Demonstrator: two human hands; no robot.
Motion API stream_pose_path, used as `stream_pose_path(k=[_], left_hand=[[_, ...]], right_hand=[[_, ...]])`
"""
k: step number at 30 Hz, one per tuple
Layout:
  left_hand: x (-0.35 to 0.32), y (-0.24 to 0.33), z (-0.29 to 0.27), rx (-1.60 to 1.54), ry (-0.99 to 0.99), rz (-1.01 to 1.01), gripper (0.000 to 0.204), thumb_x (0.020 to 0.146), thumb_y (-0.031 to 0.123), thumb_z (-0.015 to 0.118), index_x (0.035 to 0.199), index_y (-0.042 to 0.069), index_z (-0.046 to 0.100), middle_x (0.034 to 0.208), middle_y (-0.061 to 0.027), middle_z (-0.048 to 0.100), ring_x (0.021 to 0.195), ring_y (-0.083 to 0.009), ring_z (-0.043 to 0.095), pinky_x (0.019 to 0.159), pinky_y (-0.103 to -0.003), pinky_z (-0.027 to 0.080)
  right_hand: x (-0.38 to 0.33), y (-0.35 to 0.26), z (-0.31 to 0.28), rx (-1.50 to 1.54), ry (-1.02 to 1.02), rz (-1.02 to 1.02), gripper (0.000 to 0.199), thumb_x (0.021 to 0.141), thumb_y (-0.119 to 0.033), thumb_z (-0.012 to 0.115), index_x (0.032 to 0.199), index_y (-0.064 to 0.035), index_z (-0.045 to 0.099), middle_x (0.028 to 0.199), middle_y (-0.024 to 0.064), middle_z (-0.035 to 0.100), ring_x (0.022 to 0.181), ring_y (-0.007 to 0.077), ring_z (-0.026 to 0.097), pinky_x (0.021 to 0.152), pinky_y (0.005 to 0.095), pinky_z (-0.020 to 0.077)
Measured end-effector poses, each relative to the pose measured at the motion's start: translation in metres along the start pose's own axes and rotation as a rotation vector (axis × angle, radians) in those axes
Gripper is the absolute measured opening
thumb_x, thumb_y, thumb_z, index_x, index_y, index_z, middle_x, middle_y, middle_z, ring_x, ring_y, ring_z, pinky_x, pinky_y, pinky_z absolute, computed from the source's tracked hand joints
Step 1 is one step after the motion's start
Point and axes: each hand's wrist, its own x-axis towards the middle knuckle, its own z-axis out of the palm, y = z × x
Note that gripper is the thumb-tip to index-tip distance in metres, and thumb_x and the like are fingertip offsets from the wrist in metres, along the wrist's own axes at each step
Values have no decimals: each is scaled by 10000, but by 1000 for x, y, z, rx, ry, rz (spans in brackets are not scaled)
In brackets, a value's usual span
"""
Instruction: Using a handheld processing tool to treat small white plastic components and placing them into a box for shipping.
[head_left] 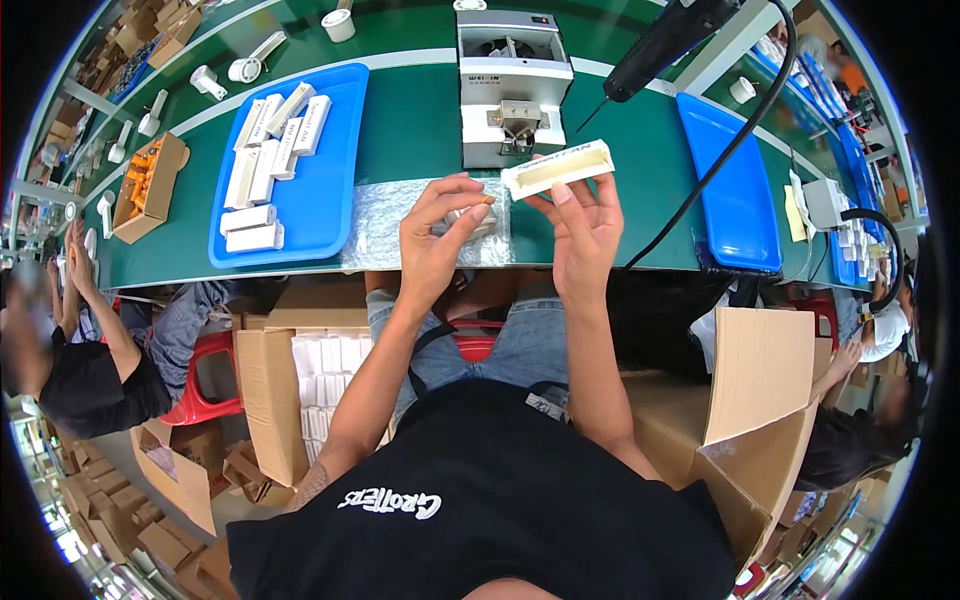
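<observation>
In the head view, the left hand [432, 240] pinches a tiny brownish piece [488, 200] between thumb and fingertips. Just right of it, the right hand [585, 230] grips a hollow white casing [556, 172] above the worktop [640, 130]. Left of the left hand, a blue tray [338, 145] carries white boxy parts [262, 175]; beyond both hands stands a grey machine [513, 85].
</observation>
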Motion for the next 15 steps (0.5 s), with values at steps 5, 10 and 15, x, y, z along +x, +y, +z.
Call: stream_pose_path(k=[5, 10, 15], left_hand=[[0, -1, -3, -38, -18, -21, 165, 921, 74, 823, 1077, 23, 828, 1242, -117, 707, 1245, -252, 643, 1064, -369, 488], [0, 7, -9, 298, -62, 1, 594, 784, 84, 909, 1327, 55, 669, 1372, -127, 611, 1294, -269, 598, 1098, -383, 461], [4, 1, -10, 120, -116, -61, 738, 771, 41, 893, 1445, 72, 593, 1338, -123, 640, 1239, -261, 623, 1085, -378, 478]], right_hand=[[2, 9, -3, -22, -128, 85, 486, 997, 44, 671, 1448, 46, 490, 1356, 255, 683, 1287, 330, 687, 1032, 464, 614], [17, 5, -10, -210, -288, 15, 471, 951, 60, 730, 1385, 39, 549, 1332, 203, 702, 1245, 250, 697, 1093, 388, 558], [31, 7, -15, -474, -467, -32, 508, 910, 48, 764, 1389, 43, 597, 1314, 147, 726, 1244, 235, 706, 1112, 372, 540]])
